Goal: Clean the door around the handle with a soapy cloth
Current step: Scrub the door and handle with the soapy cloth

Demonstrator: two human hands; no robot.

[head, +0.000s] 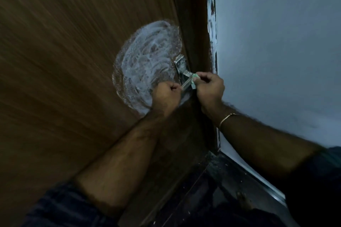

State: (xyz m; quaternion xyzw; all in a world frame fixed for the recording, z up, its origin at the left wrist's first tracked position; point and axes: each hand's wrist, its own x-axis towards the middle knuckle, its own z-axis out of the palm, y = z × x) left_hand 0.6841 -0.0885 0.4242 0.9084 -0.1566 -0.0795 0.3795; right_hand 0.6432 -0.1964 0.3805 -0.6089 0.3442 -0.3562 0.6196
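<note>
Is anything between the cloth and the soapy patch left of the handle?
Yes: the handle and the left hand gripping its end sit between the cloth, pinched in the right hand, and the soapy patch.

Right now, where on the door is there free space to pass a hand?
Free: bare wood of the door, left of the soap patch. Crowded: the handle, where left hand and right hand hold the cloth.

Soap-swirled brown door [64,61], metal handle [181,69], green cloth [194,79].
</note>
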